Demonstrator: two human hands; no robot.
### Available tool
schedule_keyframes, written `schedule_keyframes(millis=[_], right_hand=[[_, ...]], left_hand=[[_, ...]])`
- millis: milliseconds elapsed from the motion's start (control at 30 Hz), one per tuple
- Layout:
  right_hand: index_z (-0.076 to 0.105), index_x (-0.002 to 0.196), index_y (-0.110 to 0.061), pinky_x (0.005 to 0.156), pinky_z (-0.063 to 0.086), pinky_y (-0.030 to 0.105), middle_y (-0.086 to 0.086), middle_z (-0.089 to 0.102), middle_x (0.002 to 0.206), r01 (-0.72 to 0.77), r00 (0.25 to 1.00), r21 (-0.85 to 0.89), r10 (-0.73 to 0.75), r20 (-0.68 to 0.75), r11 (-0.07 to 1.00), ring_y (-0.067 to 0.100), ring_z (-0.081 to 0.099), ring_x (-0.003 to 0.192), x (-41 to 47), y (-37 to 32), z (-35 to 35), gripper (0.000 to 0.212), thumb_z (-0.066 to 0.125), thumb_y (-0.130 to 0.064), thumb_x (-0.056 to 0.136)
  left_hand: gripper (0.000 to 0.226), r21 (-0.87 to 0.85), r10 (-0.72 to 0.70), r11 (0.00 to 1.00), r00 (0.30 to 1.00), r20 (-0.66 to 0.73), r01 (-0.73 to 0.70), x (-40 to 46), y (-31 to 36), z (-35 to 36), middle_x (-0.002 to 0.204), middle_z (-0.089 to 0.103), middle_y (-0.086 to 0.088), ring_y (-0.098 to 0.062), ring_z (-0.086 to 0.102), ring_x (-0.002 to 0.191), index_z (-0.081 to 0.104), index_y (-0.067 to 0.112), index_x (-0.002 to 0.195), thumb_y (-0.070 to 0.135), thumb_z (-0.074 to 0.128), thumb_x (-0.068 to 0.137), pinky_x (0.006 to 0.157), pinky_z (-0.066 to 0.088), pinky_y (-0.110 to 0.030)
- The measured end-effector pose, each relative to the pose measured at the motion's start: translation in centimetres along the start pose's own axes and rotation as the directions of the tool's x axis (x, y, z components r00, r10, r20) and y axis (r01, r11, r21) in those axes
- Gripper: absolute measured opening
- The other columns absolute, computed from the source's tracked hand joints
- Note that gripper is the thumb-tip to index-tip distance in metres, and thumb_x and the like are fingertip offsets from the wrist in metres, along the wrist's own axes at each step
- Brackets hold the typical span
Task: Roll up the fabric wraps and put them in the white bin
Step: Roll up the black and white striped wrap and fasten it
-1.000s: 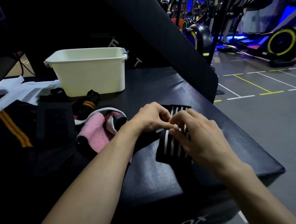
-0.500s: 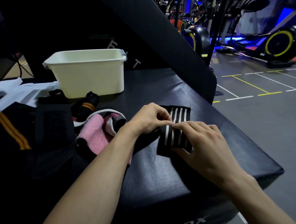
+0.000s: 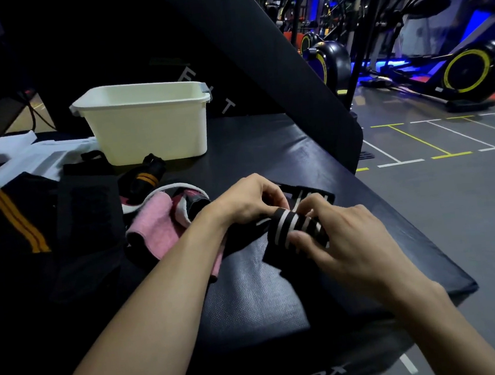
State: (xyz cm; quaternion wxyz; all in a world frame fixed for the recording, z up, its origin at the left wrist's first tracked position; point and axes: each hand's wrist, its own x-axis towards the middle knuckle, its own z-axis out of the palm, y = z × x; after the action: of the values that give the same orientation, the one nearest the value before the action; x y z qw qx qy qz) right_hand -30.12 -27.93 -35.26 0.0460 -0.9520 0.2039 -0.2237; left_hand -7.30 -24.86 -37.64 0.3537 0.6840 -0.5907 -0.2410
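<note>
I see L hand (image 3: pixel 246 199) & R hand (image 3: pixel 345 238) fingers curled, both gripping black-white striped wrap (image 3: pixel 292 228), part-rolled; white bin (image 3: pixel 146 121) behind.

A gym is showing here, dim and glowing with blue light. Exercise bikes (image 3: pixel 468 71) with yellow-rimmed flywheels are standing in a row along the far right, with more machines (image 3: pixel 323 59) crowding behind them. White and yellow floor lines (image 3: pixel 417 143) are running across the grey floor. In front, a padded black box (image 3: pixel 279 275) with lettering ending in "BOX" on its side is serving as a table, with a slanted black pad (image 3: pixel 258 65) rising behind it.
</note>
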Motion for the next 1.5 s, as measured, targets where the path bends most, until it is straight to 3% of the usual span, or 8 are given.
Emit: schedule_keyframes(millis=[200, 333, 733, 900, 1067, 1233, 1367, 1500], right_hand=[[0.06, 0.11, -0.025, 0.083, 0.044, 0.044, -0.002, 0.056, 0.114, -0.183, 0.983, 0.002, 0.183, 0.003, 0.983, 0.026, 0.053, 0.104, 1.2, 0.2, 1.2, 0.031, 0.045, -0.05, 0.098], [0.064, 0.108, -0.024, 0.078, 0.035, 0.04, 0.0, 0.05, 0.108, -0.255, 0.967, -0.096, 0.253, -0.03, 0.962, 0.027, 0.05, 0.103, 2.1, 0.7, 2.0, 0.035, 0.037, -0.046, 0.103], [0.062, 0.09, -0.025, 0.075, 0.038, 0.041, -0.004, 0.058, 0.087, -0.164, 0.935, -0.21, 0.084, -0.344, 0.964, 0.027, 0.056, 0.083, 2.5, 0.6, 3.4, 0.004, 0.064, -0.029, 0.091], [0.061, 0.117, -0.029, 0.085, 0.041, 0.042, -0.005, 0.061, 0.11, -0.151, 0.986, -0.213, 0.131, -0.102, 0.965, 0.024, 0.059, 0.1, 1.5, 1.4, 2.7, 0.055, 0.072, -0.062, 0.074], [0.061, 0.121, -0.027, 0.083, 0.04, 0.042, -0.002, 0.064, 0.108, -0.159, 0.984, -0.163, 0.143, -0.105, 0.974, 0.027, 0.063, 0.097, 1.9, 2.6, 2.7, 0.058, 0.076, -0.056, 0.072], [0.063, 0.114, -0.03, 0.085, 0.053, 0.039, -0.011, 0.071, 0.101, -0.259, 0.936, 0.262, 0.309, -0.17, 0.93, 0.011, 0.068, 0.094, 1.4, 4.6, 2.6, 0.049, 0.079, -0.052, 0.073], [0.064, 0.116, -0.023, 0.077, 0.058, 0.028, -0.005, 0.076, 0.095, -0.226, 0.905, 0.7, 0.412, -0.107, 0.677, 0.008, 0.073, 0.085, 0.5, 5.7, 2.5, 0.046, 0.084, -0.038, 0.078], [0.06, 0.119, -0.014, 0.084, 0.059, 0.031, 0.004, 0.077, 0.103, -0.169, 0.936, 0.864, 0.352, -0.01, 0.475, 0.019, 0.074, 0.098, -0.7, 6.3, 2.0, 0.055, 0.083, -0.032, 0.072]], left_hand=[[0.017, 0.048, -0.001, 0.999, 1.0, -0.02, 0.002, 0.2, -0.2, 0.0, 0.089, 0.078, -0.004, -0.028, 0.073, 0.094, 0.08, 0.025, 0.087, 0.038, 0.08, 0.076, 0.091, 0.057, -0.05], [0.005, 0.071, 0.002, 0.997, 0.999, -0.034, 0.0, 0.4, -0.5, 0.0, 0.081, 0.075, 0.0, -0.011, 0.066, 0.077, 0.078, 0.024, 0.081, 0.025, 0.079, 0.087, 0.09, 0.055, -0.05], [0.015, 0.14, -0.01, 0.99, 1.0, -0.01, 0.011, 0.2, -0.6, 0.0, 0.086, 0.075, -0.003, -0.027, 0.071, 0.096, 0.077, 0.018, 0.088, 0.033, 0.074, 0.085, 0.096, 0.054, -0.05], [0.007, 0.118, -0.01, 0.993, 1.0, -0.002, 0.01, 0.2, -0.4, 0.1, 0.084, 0.077, 0.01, -0.019, 0.073, 0.093, 0.078, 0.035, 0.081, 0.041, 0.075, 0.079, 0.095, 0.055, -0.046], [0.016, 0.084, 0.007, 0.996, 1.0, 0.015, -0.008, 0.0, -0.2, -0.1, 0.094, 0.079, 0.005, -0.022, 0.073, 0.099, 0.081, 0.026, 0.094, 0.019, 0.071, 0.084, 0.097, 0.054, -0.049], [0.026, 0.014, 0.056, 0.998, 0.995, 0.088, -0.057, -0.8, 1.5, -0.4, 0.107, 0.076, 0.005, -0.011, 0.069, 0.107, 0.077, 0.02, 0.11, 0.01, 0.078, 0.086, 0.101, 0.051, -0.03], [0.017, 0.041, 0.187, 0.982, 0.975, -0.122, -0.184, -0.7, 2.7, 0.0, 0.1, 0.07, 0.005, -0.006, 0.067, 0.097, 0.078, 0.026, 0.095, 0.027, 0.087, 0.081, 0.094, 0.052, -0.028], [0.016, 0.024, 0.337, 0.941, 0.928, -0.16, -0.337, -0.9, 3.7, 0.5, 0.103, 0.065, 0.007, -0.011, 0.064, 0.103, 0.076, 0.028, 0.091, 0.031, 0.087, 0.08, 0.099, 0.044, -0.022]])
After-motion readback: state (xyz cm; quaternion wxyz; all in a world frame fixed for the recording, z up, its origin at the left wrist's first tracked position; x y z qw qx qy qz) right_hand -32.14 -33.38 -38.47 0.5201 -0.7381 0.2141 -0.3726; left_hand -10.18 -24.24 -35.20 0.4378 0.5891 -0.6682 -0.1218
